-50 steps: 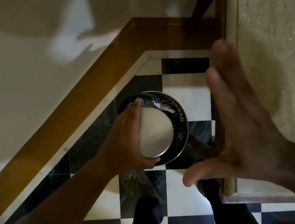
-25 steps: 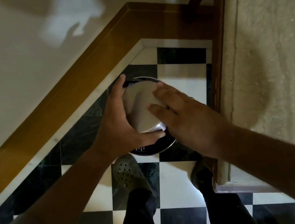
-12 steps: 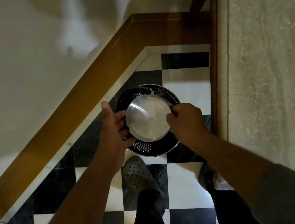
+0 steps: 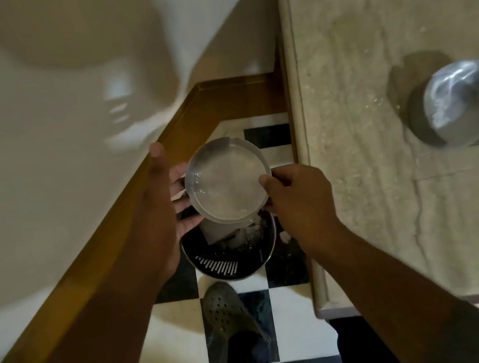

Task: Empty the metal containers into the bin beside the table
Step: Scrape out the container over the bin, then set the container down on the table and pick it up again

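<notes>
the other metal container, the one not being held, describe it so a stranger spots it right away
Start from the beige stone table at the right. The metal container sits alone on it, far right, upside down, shiny base up. Unlike the container held over the bin, no hand touches it.

Cream wall (image 4: 35, 153) on left, glossy, soft blurred light patches and broad shadow across it. Brown wooden skirting (image 4: 107, 236) runs diagonally along wall base, turns corner at far end. Floor (image 4: 293, 312) black-and-white checkered tile, black squares marbled. Beige stone surface (image 4: 398, 217) on right, veined, rounded pale edge, small crumbs scattered on it. Room dim, light muted and warm.
</notes>
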Tool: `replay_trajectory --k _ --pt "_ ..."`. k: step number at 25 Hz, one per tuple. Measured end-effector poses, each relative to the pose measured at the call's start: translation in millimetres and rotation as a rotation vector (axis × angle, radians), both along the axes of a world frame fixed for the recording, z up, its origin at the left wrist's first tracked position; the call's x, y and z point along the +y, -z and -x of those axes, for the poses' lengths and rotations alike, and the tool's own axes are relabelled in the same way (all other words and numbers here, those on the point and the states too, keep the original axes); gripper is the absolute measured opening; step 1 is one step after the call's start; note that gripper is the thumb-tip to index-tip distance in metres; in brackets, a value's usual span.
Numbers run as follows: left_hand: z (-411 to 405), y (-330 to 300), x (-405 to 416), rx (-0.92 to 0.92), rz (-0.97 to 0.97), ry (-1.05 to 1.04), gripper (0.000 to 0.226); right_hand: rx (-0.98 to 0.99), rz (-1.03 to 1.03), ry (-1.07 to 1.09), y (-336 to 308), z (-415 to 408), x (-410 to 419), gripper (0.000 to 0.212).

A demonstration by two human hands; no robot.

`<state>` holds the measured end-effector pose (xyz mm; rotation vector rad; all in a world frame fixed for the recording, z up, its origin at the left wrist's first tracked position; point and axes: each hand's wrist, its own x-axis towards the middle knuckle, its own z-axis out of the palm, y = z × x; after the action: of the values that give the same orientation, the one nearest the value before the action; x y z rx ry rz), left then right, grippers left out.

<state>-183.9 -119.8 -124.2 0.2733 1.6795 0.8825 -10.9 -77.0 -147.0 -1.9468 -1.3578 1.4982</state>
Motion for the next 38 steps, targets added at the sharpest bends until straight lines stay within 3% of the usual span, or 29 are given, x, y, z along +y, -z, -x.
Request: replay_trajectory --k 3,6,10,16,21,24,28,31,33,35,36,38 --pt "-32.3 -33.4 34.7 -0.009 -0.069 0.091 0.076 -0.022 -0.049 0.132 -30.9 -31.9 27.8 0.026" --pt "-80.0 -51.6 68.0 0.000 -0.142 0.166 0.070 -0.019 -0.051 0.261 -42.7 -70.5 48.0 0.021" --pt "-129.1 -46.5 100.3 -0.007 -0.130 0.203 0.078 -0.057 -0.059 0.350 -41.4 -113.3 60.9 0.017" --pt "-160.3 -26.3 115.2 -0.009 -0.096 0.245 0.076 -0.041 -0.023 0.377 -22.6 -140.1 59.3 0.012" --pt "-171.5 -18.2 117.9 0.026 -0.121 0.238 0.090 0.063 -0.033 0.394 -21.2 -141.6 63.6 0.032" --pt "-174.6 -17.2 119.9 0.037 -0.138 0.229 0.078 0.096 -0.027 0.381 -21.9 -143.1 65.2 0.027" --pt "-180.9 -30.1 122.2 0.184 -0.215 0.283 0.037 0.073 -0.015 0.377 -20.0 -152.9 65.0 0.010" --pt "-192.2 -45.3 128.9 0.394 -0.342 0.431 0.046 0.081 0.074 0.522 -22.8 -166.2 57.3 0.019" --pt "-202.6 -46.8 143.2 0.634 -0.346 0.590 0.068 0.063 0.104 0.635 -27.8 -182.1 54.5 0.034" --pt "-219.4 -44.6 166.1 0.879 -0.340 0.737 0.073 0.041 0.112 0.732 -32.7 -205.0 56.8 0.029" --pt "-229.2 -42.5 177.4 0.894 -0.340 0.766 0.069 0.033 0.117 0.770 -34.6 -215.3 59.7 0.026" --pt "-254.6 -38.3 196.7 0.718 -0.318 0.765 0.067 0.034 0.128 0.812 -33.3 -234.9 68.6 0.032"
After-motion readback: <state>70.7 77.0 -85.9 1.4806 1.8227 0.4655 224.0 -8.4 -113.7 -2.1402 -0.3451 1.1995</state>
